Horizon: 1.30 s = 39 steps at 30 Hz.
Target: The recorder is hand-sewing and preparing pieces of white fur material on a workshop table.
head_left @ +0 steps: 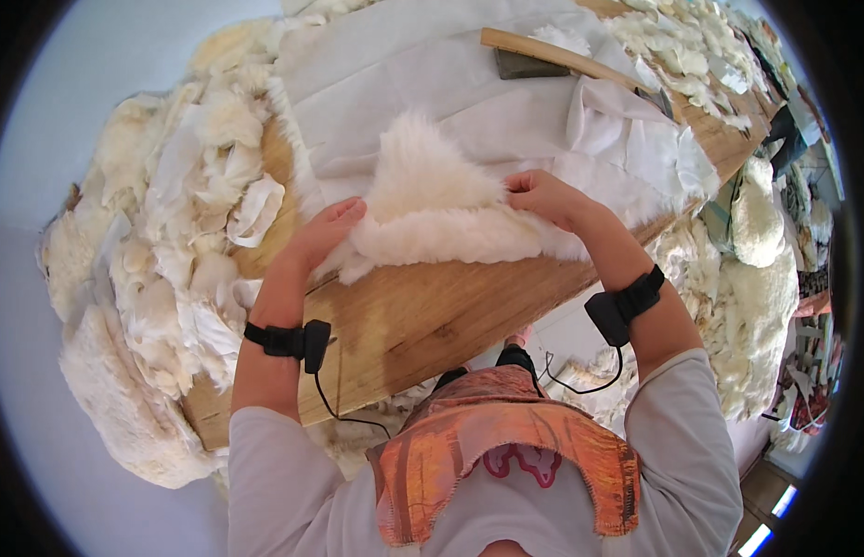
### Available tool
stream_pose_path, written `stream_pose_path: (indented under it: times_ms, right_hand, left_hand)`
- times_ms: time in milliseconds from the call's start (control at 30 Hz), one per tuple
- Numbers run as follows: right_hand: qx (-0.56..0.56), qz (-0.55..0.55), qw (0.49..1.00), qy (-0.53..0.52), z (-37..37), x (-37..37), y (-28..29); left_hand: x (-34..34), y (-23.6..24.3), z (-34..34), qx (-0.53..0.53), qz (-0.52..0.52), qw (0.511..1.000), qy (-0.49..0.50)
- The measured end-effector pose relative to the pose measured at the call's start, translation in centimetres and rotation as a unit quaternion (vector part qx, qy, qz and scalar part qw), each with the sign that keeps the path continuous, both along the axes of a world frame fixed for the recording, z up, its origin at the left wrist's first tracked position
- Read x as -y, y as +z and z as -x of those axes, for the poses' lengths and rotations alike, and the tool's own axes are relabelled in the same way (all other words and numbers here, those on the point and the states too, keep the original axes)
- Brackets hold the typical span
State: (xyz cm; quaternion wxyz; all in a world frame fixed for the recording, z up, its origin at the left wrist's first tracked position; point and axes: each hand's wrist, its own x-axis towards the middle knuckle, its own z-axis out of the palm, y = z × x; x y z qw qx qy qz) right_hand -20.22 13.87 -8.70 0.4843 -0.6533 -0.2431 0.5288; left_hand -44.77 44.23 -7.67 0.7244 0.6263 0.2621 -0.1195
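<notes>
A cream piece of fur (432, 172) with a pointed top lies on a large pale sheet of hide (367, 79), fluffy side up. A rolled-over band of fur (446, 237) runs along the near side, by the table's edge. My left hand (331, 230) is closed on the left end of the fur, its fingertips partly sunk in the pile. At the right, my right hand (550, 198) pinches the fur's edge between thumb and fingers. Black straps with small boxes and cables sit on both forearms.
Heaped fur scraps (186, 213) cover the left of the wooden table (422, 311). Beyond my hands lie a curved wooden strip (566, 58) and a dark flat block (529, 65). More fur pieces (696, 56) are at the far right, with a pile of pelts (743, 297) beside the table.
</notes>
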Motion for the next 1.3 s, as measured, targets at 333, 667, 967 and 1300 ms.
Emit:
stream_pose_path:
  times_ms: [333,667,967,1300]
  right_hand:
    - [0.131,-0.073,0.988,-0.046,0.3,-0.2,0.4]
    - [0.807,-0.089,0.582,-0.044,6.2,0.2,3.9]
    - [0.651,-0.016,0.753,-0.093,8.1,-0.5,-1.2]
    - [0.652,-0.112,0.747,-0.062,8.8,1.3,-0.8]
  left_hand:
    - [2.1,0.4,0.0,0.067,-0.078,0.995,-0.020]
    - [2.5,-0.5,-0.7,0.105,-0.122,0.987,-0.007]
    - [2.5,0.0,-0.2,0.094,-0.322,0.942,-0.024]
    - [5.8,1.6,2.5,0.310,-0.682,0.655,-0.102]
